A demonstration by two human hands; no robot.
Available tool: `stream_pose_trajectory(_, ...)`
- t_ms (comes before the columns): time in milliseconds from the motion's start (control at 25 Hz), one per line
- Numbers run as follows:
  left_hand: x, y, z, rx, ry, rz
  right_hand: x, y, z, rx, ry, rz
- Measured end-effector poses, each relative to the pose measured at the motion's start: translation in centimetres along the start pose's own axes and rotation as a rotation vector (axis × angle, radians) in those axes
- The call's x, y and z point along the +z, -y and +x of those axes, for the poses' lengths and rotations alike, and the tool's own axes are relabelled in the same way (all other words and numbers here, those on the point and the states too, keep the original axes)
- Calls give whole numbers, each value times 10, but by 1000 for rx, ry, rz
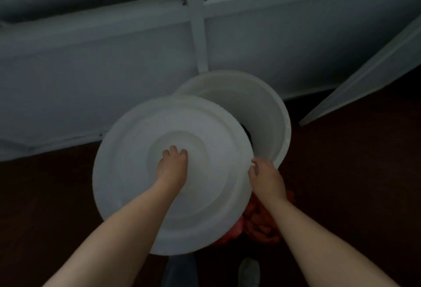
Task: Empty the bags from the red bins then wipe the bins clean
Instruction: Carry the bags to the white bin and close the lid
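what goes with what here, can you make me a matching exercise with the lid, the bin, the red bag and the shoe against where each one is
Things
1. white lid
2. white bin
3. red bag
4. shoe

Places
a. standing open against the white wall
b. at the bottom edge of the view, on the dark floor
c. held at its centre by the left hand
d. partly hidden below the lid's near edge

Pairs: 1-c, 2-a, 3-d, 4-b
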State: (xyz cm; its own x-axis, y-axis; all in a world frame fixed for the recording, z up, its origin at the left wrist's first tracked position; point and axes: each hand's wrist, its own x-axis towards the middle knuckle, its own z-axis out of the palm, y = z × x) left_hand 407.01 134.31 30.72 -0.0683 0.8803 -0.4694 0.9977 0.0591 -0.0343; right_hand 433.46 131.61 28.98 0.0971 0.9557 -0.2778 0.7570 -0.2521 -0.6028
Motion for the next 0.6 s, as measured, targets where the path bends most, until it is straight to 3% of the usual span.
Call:
stream_pose_trajectory(240, 46, 68, -104, -226, -17, -102, 18, 10, -61, -49, 154, -30)
stream_pose_trajectory(600, 178, 159, -206, -363, 20, -214, 106, -18, -130, 6, 254, -174)
